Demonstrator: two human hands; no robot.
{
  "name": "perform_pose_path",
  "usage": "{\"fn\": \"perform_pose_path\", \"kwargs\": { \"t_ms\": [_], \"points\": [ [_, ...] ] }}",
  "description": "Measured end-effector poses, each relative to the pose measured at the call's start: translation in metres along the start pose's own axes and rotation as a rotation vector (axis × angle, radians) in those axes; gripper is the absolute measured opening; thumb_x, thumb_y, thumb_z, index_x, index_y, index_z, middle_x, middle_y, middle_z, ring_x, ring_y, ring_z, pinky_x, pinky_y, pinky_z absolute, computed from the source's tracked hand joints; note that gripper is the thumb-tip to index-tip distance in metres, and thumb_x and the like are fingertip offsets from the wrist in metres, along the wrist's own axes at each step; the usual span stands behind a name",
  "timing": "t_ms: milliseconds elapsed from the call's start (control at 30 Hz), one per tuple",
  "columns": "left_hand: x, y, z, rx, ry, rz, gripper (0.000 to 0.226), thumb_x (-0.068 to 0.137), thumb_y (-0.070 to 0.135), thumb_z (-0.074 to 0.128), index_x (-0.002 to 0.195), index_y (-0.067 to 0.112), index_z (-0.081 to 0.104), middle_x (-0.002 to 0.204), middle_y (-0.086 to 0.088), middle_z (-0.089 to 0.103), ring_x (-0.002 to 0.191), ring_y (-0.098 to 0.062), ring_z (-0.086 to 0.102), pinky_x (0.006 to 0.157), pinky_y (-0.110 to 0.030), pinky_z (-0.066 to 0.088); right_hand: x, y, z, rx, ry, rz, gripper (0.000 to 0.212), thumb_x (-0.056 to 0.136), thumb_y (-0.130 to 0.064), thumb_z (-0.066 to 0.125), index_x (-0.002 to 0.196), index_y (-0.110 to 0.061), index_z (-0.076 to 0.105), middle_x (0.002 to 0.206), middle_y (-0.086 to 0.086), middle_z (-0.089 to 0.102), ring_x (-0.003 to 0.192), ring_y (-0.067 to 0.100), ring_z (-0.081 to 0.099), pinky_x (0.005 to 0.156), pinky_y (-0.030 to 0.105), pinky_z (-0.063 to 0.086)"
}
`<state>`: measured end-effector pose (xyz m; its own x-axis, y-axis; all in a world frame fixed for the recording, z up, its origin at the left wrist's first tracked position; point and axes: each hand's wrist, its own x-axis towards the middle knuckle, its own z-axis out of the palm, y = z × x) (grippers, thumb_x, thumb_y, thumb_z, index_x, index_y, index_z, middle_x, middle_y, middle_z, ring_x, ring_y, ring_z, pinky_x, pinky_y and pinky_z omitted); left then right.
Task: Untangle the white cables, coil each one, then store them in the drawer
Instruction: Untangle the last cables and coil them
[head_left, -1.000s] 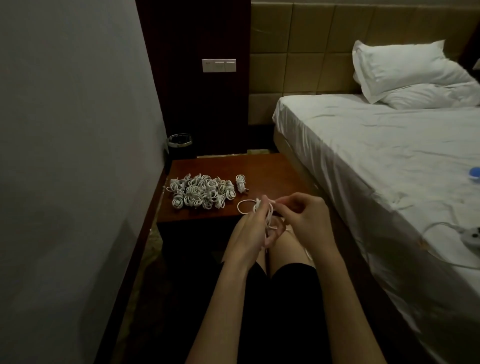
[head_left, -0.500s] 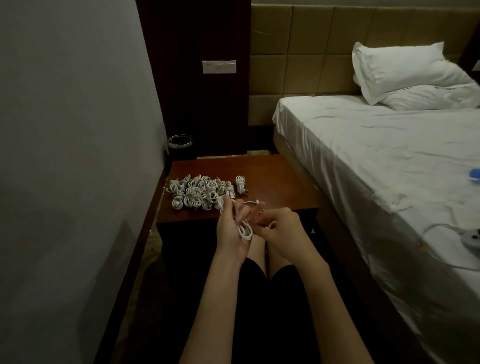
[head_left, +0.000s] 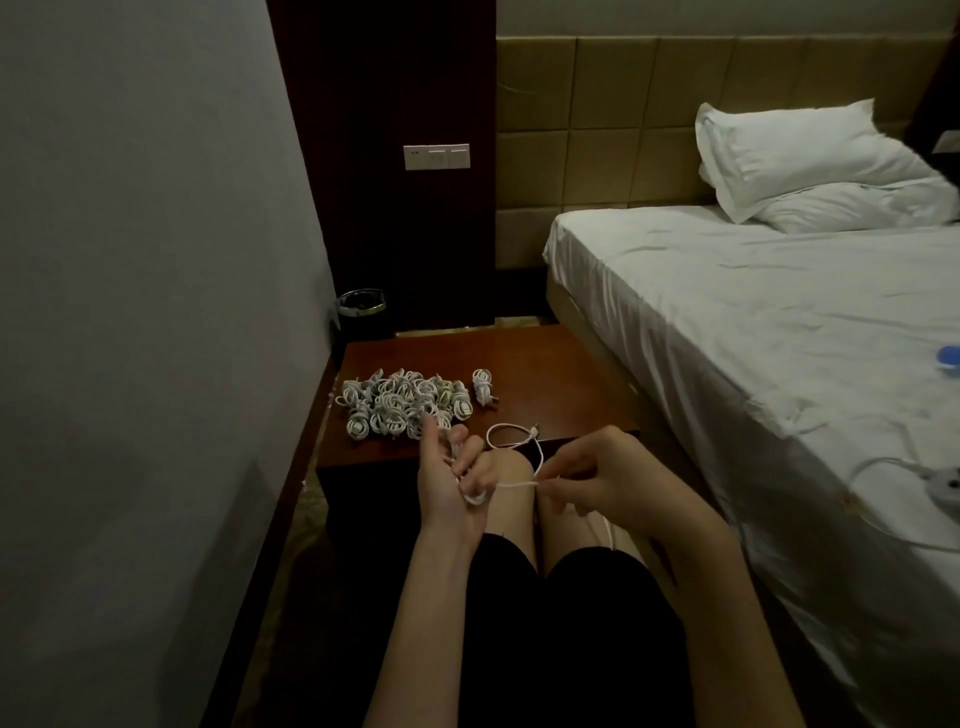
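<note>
Cable coiling in progress at table (head_left: 561, 374).
Left hand (head_left: 451, 486) grips cable (head_left: 511, 441); right hand (head_left: 605, 480) pinches its strand. Coiled pile (head_left: 402, 408) on table's left.

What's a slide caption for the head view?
Left hand and right hand wind a white cable beside coiled cables.

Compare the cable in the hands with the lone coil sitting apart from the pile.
The cable in the hands is loose, one open loop with its plug end free; the lone coil is wound tight. The cable is held above the knees; the coil rests on the wooden table. Both are white.
</note>
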<state>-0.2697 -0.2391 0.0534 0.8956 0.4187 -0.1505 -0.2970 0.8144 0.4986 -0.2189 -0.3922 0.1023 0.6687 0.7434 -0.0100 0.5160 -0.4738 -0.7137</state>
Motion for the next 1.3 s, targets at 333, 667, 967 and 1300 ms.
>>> {"fn": "perform_pose_path", "kwargs": {
  "t_ms": [333, 667, 967, 1300],
  "points": [
    [-0.002, -0.005, -0.005, 0.575, -0.1, -0.15, 0.062, 0.087, 0.062, 0.043, 0.063, 0.005, 0.052, 0.057, 0.0, 0.044, 0.045, -0.011, 0.042, 0.041, -0.02, 0.036, 0.017, -0.007, 0.036, -0.235, -0.082, -0.145, 0.019, 0.075, -0.054, 0.062, 0.08, -0.035, 0.067, 0.071, -0.017, 0.069, 0.063, 0.001, 0.066, 0.064, 0.042, 0.059],
    [-0.009, -0.003, -0.005, 0.683, -0.271, -0.397, 0.057, 0.095, 0.054, 0.037, 0.055, 0.02, 0.057, 0.038, 0.007, 0.029, 0.025, -0.003, 0.023, 0.029, -0.01, 0.013, 0.01, -0.002, 0.021, -0.011, 0.08, -0.126, 0.027, 0.072, -0.034, 0.081, 0.079, -0.015, 0.065, 0.074, -0.001, 0.065, 0.068, 0.013, 0.06, 0.066, 0.036, 0.049],
    [-0.01, -0.009, 0.001, 0.528, -0.484, -0.459, 0.06, 0.079, 0.07, 0.058, 0.077, 0.01, 0.053, 0.048, 0.001, 0.03, 0.027, -0.004, 0.019, 0.031, -0.008, 0.019, 0.008, 0.002, 0.016, 0.299, 0.325, -0.224, 0.004, 0.081, -0.01, 0.075, 0.081, -0.011, 0.071, 0.065, -0.004, 0.068, 0.057, 0.01, 0.065, 0.055, 0.022, 0.051],
    [-0.016, -0.011, 0.001, 0.571, -0.588, -0.515, 0.042, 0.067, 0.055, 0.081, 0.071, 0.023, 0.056, 0.057, 0.004, 0.023, 0.037, -0.006, 0.003, 0.031, -0.011, 0.009, 0.006, 0.02, 0.015, 0.787, 0.009, 0.005, 0.018, 0.092, -0.014, 0.059, 0.097, 0.0, 0.069, 0.069, 0.007, 0.062, 0.059, 0.009, 0.06, 0.054, 0.017, 0.048]
  ]
}}
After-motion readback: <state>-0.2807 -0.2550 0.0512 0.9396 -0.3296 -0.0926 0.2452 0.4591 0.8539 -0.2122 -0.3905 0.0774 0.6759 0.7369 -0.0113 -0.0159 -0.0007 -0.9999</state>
